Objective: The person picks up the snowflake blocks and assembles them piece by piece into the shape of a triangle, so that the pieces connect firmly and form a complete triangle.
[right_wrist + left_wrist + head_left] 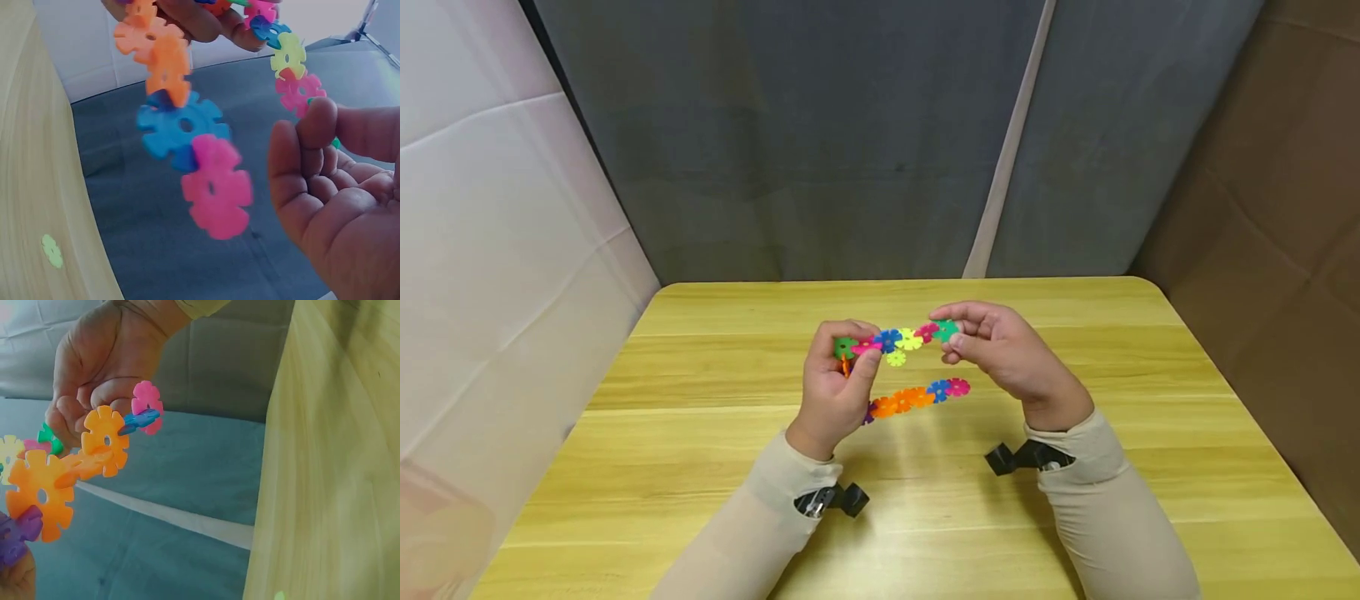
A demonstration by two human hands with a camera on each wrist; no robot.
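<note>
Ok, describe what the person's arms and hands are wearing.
Both arms wear snug beige sleeves down to the wrist. The left hand and right hand are bare, with no gloves or rings visible. A small black camera mount is strapped at each wrist.

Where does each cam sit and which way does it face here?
Head: worn on the head, looking forward and down at the table; shows both sleeves, left hand and right hand holding a chain of flower discs.
Left wrist: under the left hand, looking across at the right hand and the orange discs.
Right wrist: by the right hand, looking at the hanging pink disc.
Shared: the same chain and the table edge appear in all three.
</note>
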